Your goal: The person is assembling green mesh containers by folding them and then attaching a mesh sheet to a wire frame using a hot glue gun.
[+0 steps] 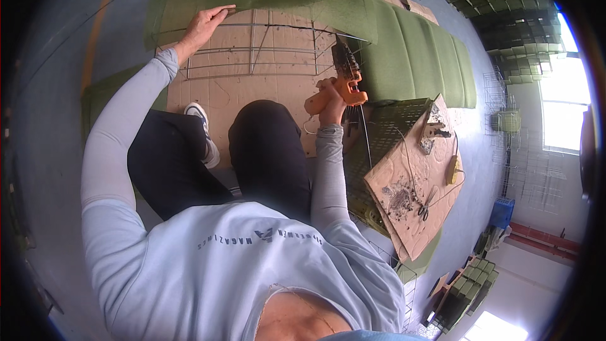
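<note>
My right hand (331, 102) is wrapped round the grip of an orange glue gun (350, 83). Its front end is caked with dark residue and points away from me, at the right end of a wire frame (252, 50). Green mesh fabric (189, 16) lies over the far part of that frame. My left hand (203, 28) is closed at the near edge of the fabric, fingers together and pointing right; the fingertips' grip is small in view. A thin dark line runs from the gun toward me.
Brown cardboard (214, 95) covers the floor beneath the frame. To my right, a cardboard-topped stand (404, 177) carries scissors (424, 211), a stained metal piece (432, 129) and a yellow object (452, 169). A green padded sheet (416, 57) lies beyond. Green stacks (467, 290) stand farther right.
</note>
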A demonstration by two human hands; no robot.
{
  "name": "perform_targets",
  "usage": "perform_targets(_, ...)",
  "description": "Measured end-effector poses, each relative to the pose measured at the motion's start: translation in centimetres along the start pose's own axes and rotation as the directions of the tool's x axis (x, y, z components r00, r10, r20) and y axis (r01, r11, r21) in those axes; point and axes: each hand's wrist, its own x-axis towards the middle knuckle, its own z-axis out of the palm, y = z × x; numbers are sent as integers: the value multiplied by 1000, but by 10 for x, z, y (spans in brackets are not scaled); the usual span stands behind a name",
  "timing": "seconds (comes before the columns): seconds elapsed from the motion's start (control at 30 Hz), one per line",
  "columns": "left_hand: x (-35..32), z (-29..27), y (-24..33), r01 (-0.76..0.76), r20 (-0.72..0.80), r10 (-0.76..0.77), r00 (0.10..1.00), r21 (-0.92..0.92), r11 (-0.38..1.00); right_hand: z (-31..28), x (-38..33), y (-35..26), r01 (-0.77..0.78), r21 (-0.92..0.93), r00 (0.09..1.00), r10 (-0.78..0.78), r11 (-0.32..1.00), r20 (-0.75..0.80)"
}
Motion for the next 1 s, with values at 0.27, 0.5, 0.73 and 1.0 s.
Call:
perform_targets(0.27, 0, 3, -1, -112, -66, 110, 992, -26, 993, -3, 3, 0, -11, 61, 1000, 11, 998, -4)
perform_targets(0.5, -1, 2, 0, -62, -33, 62, 998, -6, 998, -3, 2, 0, 6, -10, 1000, -6, 1000, 13)
perform_targets(0.73, -1, 1, 1, -58, -21, 58, 998, 4, 998, -2, 1, 2, -19, 32, 1000, 19, 999, -1)
perform_targets(1.0, -2, 4, 2, -116, -63, 116, 991, -2, 993, -11, 8, 1, 32, -2, 999, -32, 999, -13)
